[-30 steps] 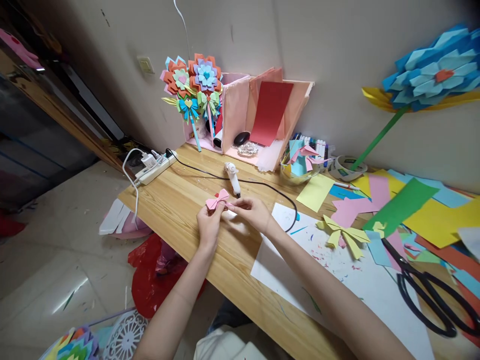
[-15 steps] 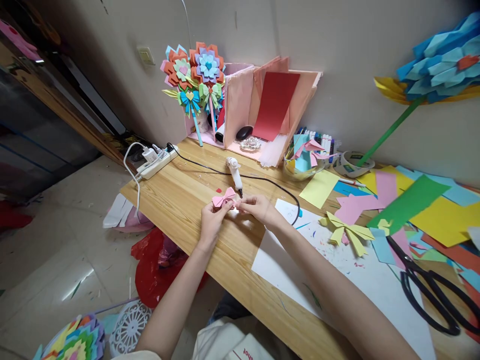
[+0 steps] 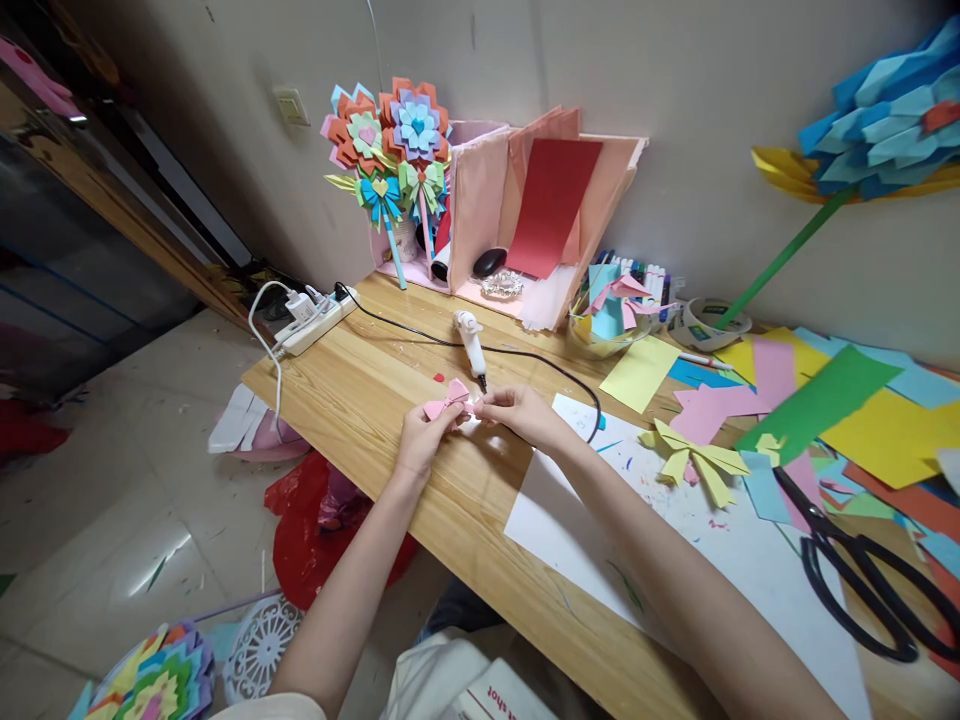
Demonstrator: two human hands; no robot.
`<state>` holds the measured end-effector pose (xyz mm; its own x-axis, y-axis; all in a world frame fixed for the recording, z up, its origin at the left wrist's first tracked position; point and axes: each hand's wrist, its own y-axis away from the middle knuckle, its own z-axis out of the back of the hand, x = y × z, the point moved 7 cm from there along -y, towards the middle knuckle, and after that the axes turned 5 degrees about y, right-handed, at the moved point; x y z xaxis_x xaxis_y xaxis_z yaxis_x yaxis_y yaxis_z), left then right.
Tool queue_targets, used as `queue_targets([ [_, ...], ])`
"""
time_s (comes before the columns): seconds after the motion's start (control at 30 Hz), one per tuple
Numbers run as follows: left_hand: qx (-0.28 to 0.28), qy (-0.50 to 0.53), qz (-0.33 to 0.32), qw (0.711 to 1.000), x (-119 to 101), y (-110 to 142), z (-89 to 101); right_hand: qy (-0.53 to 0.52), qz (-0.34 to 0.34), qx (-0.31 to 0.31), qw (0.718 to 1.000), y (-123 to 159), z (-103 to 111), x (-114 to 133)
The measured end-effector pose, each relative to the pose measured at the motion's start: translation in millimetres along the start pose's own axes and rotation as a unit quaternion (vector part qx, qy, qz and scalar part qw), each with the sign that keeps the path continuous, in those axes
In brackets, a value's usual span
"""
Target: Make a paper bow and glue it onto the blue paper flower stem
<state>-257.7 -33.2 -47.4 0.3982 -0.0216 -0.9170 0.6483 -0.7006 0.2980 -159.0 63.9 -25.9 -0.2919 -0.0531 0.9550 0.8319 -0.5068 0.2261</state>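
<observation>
My left hand (image 3: 429, 436) is closed on a pink folded-paper bow (image 3: 454, 396), its thumb pressed over the lower part. At the bow's right side, the fingers of my right hand (image 3: 514, 414) pinch the edge of the pink paper. Both hands are just above the wooden table, close together. Right behind them a white hot glue gun (image 3: 470, 345) stands with its dark nozzle pointing down at the table. The bow's lower part is partly hidden by my fingers.
A black cord (image 3: 525, 352) curves behind my hands from a power strip (image 3: 319, 325). Large scissors (image 3: 862, 560), a yellow paper bow (image 3: 697, 462) and coloured paper sheets (image 3: 825, 400) lie to the right, partly over a white sheet (image 3: 585, 540). Paper flowers (image 3: 416, 130) stand at the back.
The pink bow has tilted slightly in my left fingers. Both hands stay in nearly the same place, and the view has shifted a little.
</observation>
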Motion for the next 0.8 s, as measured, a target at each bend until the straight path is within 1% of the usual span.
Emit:
queue_targets([
  [0.07,0.022,-0.020,0.000,1.000,-1,-1,0.8,0.025,0.006,0.006,1.000,2,1,3],
  [0.1,0.019,-0.027,-0.006,0.999,-3,-1,2.7,0.038,0.016,-0.008,0.999,3,3,5],
  [0.17,-0.011,-0.028,-0.028,0.999,-7,0,8.0,0.064,0.064,-0.064,0.994,7,9,13],
  [0.23,-0.043,-0.015,-0.048,0.998,-11,2,11.5,0.102,0.142,-0.118,0.978,13,13,27],
  [0.27,-0.053,-0.005,-0.055,0.997,-13,3,11.7,0.128,0.182,-0.133,0.966,17,12,34],
  [0.33,-0.055,0.014,-0.059,0.997,-15,6,9.5,0.189,0.242,-0.144,0.941,23,7,44],
  [0.4,-0.051,0.024,-0.063,0.996,-16,8,6.6,0.238,0.273,-0.151,0.920,26,3,49],
  [0.53,-0.053,0.020,-0.085,0.995,-18,11,5.4,0.319,0.308,-0.172,0.880,29,-5,50],
  [0.63,-0.067,-0.001,-0.119,0.991,-19,11,10.0,0.376,0.330,-0.163,0.850,32,-11,50],
  [0.67,-0.072,-0.008,-0.132,0.989,-19,11,12.2,0.375,0.338,-0.158,0.849,33,-12,50],
  [0.7,-0.078,-0.013,-0.144,0.986,-20,11,14.9,0.362,0.339,-0.163,0.853,31,-9,50],
  [0.73,-0.087,-0.018,-0.153,0.984,-20,10,18.2,0.337,0.330,-0.186,0.862,28,-3,49],
  [0.8,-0.108,-0.030,-0.174,0.978,-22,8,25.7,0.281,0.272,-0.272,0.879,13,17,43],
])
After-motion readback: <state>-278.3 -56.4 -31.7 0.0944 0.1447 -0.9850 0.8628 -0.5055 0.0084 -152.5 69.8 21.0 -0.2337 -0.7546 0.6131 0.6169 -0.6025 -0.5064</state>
